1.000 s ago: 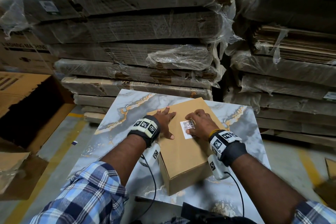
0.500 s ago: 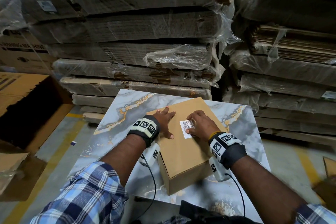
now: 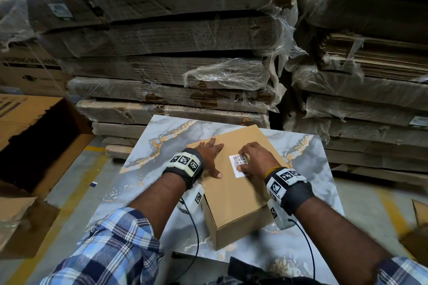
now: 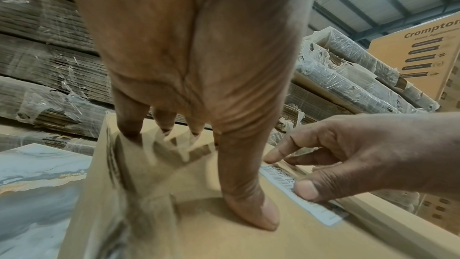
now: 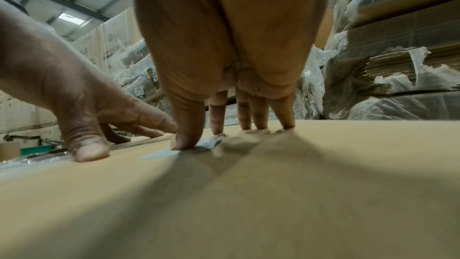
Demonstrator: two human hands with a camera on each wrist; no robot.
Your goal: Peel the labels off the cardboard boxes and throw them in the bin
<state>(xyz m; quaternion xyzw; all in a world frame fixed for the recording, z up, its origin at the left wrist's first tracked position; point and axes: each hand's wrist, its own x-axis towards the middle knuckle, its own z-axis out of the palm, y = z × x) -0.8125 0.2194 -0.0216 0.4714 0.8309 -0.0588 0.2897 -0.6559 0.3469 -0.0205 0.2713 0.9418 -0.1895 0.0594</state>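
A left hand is lying flat, steadying a box on the counter. The right hand, fingers curled, is picking at the thin, tearable label at box centre; its 12 o'clock edge looks best to lift.

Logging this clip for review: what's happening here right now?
A person is working on a cardboard box that sits on a marble-patterned table. The left hand presses flat on the box top to steady it, while the right hand picks at the white barcode label. The label looks mostly stuck down.
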